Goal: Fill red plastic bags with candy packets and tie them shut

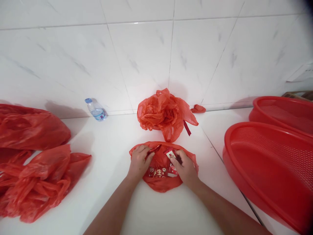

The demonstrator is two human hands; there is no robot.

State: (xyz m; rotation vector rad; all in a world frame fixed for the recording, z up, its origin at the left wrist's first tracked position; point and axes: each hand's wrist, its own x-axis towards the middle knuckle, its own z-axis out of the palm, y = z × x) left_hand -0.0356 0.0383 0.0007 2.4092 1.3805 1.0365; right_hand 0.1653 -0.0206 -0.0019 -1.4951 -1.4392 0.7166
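Note:
An open red plastic bag (162,186) lies in front of me with printed red packets (157,172) inside it. My right hand (186,168) reaches over the bag's right side and pinches a small red-and-white packet (171,153) between thumb and fingers. At the left of the opening, my left hand (140,163) has its fingers closed on a shiny red packet (155,149), seen nearly edge-on. A pink-and-white packet (172,169) shows below my right thumb.
A crumpled red bag (163,114) stands against the tiled wall, beside a small red piece (198,109). Filled red bags (36,186) lie at left, near a water bottle (96,111). Two red plastic baskets (259,166) occupy the right side of the white table (105,182).

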